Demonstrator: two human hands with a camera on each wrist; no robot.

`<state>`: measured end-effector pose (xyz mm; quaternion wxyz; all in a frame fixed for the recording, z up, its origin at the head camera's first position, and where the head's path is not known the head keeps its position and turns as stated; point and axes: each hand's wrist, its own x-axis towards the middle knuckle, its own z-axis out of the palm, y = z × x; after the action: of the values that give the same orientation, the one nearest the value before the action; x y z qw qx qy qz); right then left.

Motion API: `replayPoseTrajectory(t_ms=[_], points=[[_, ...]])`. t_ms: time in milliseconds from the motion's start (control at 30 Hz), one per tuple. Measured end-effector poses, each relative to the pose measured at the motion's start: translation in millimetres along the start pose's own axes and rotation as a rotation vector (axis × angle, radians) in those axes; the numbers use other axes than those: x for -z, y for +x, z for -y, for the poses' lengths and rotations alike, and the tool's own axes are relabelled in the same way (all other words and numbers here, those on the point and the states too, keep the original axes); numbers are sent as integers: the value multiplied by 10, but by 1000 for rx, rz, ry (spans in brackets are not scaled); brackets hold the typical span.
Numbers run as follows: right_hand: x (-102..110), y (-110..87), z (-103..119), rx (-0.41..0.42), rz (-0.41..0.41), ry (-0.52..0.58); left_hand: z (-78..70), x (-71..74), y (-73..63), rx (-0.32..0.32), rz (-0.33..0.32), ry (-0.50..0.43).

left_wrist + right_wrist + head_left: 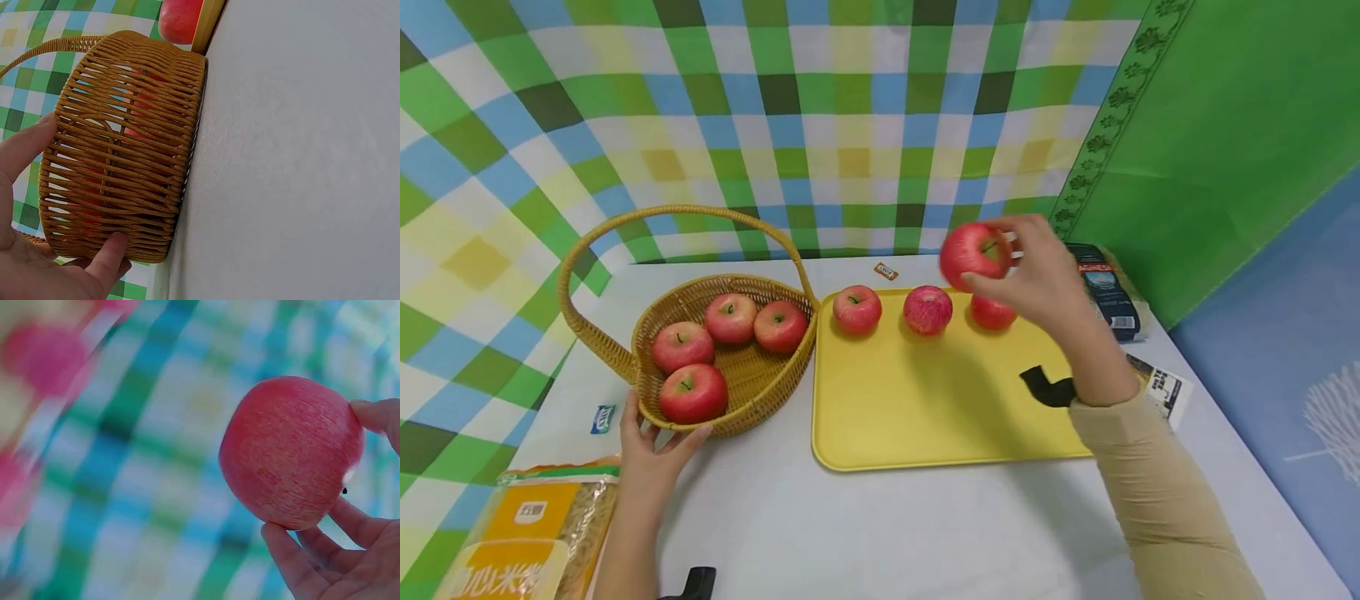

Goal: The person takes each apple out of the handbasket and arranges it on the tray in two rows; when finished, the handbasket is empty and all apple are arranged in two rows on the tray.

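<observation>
A red apple [976, 256] is in my right hand [1041, 267], raised above the back part of a yellow tray [880, 408]. The right wrist view shows that apple [290, 453] pinched between thumb and fingertips. On the tray three more apples stand in a row along the back edge, one of them an apple [928, 311] of deeper red. My left hand [655, 450] grips the near left side of a wicker basket [775, 392] with a tall handle. Several apples lie inside it, such as the front apple [693, 393]. In the left wrist view, fingers touch the basket's woven wall [125, 156].
A bag of grain [527, 533] lies at the front left, with a small blue packet [602, 419] behind it. A small brown packet [886, 271] is behind the tray. Dark packages [1105, 292] stand at the right. A checked cloth [850, 125] hangs at the back.
</observation>
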<state>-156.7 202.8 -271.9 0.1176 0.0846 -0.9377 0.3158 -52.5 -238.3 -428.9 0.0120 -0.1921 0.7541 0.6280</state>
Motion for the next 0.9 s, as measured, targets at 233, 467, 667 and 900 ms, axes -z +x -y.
replayPoseTrajectory(t_ms=[233, 467, 667, 900], points=[[234, 40, -1216, -286, -5, -118, -7, 4, -9, 24, -17, 10], [10, 88, -1734, -329, 124, -188, 9, 2, 3, 15, -16, 2], [-135, 165, -1827, -347, 158, -218, 17, 7, 4, 13, -18, 11], [-215, 225, -1863, -355, 174, -253, 4, 3, -8, 0, -21, 12]])
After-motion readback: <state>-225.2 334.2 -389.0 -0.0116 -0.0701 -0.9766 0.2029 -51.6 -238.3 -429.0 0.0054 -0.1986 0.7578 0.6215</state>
